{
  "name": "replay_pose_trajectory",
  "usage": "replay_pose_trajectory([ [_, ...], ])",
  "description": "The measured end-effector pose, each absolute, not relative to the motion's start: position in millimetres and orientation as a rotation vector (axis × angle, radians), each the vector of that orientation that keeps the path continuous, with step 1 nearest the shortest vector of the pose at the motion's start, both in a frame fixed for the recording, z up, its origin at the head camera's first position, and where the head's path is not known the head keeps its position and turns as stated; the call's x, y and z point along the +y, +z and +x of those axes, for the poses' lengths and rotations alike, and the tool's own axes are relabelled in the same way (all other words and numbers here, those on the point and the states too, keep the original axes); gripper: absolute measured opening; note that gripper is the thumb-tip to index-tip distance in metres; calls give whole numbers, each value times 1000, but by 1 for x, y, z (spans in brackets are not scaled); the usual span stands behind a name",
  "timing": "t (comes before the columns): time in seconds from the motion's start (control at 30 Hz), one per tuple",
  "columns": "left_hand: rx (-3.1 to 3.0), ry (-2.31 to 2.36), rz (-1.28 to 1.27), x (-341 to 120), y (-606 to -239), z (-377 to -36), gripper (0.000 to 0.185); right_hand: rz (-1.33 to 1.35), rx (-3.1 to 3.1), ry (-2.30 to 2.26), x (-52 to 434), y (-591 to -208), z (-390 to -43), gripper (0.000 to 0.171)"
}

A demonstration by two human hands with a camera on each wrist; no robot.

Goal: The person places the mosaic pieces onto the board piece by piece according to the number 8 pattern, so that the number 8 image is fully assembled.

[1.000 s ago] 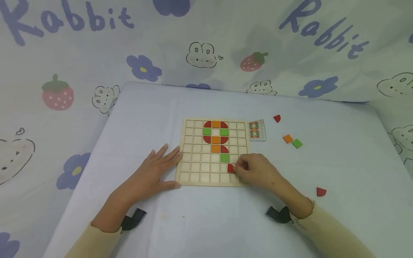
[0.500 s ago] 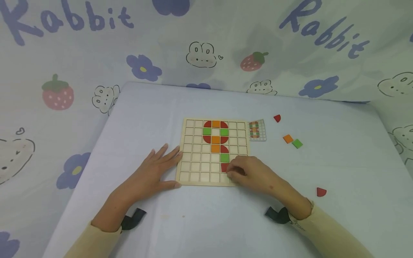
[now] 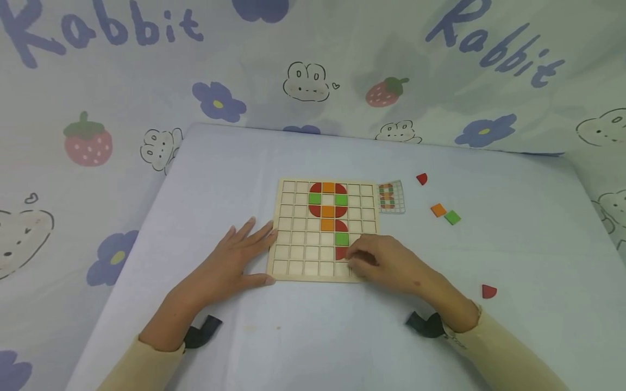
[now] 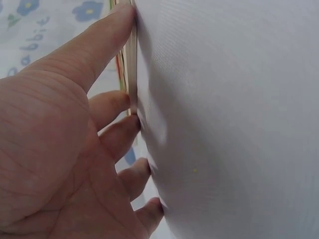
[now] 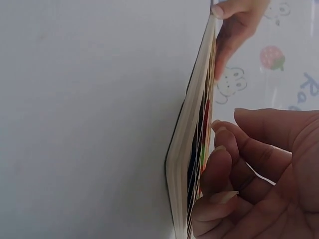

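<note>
My right hand [image 3: 391, 266] rests on the near right part of the board [image 3: 293, 260], fingers curled and pinching the red piece [image 3: 340, 253]. A second ago that piece was tilted above the board at my fingertips; now it lies in the cell just below the green square [image 3: 342, 238], so I judge it seated, though not released. My left hand [image 3: 230, 266] lies flat, fingers spread, bracing the board's left edge as before. Farther right lie a spare red piece [image 3: 488, 291], orange [image 3: 438, 209] and green [image 3: 452, 217] squares, and the pattern card [image 3: 391, 197].
</note>
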State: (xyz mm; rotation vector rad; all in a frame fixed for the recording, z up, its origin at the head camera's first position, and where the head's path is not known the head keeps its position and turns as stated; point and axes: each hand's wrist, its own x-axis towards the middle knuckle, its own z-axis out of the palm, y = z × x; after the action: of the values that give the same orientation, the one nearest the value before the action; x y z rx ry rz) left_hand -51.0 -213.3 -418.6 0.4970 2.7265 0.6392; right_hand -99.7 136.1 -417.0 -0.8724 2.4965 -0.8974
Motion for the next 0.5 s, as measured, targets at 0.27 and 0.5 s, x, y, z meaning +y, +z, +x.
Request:
replay_pose_trajectory([
  [0.27, 2731, 619, 494, -214, -418, -51, 97, -866, 2532, -864, 143, -419, -101, 29],
  [0.5, 2730, 634, 495, -212, -418, -51, 97, -885, 2548, -832, 142, -421, -99, 30],
])
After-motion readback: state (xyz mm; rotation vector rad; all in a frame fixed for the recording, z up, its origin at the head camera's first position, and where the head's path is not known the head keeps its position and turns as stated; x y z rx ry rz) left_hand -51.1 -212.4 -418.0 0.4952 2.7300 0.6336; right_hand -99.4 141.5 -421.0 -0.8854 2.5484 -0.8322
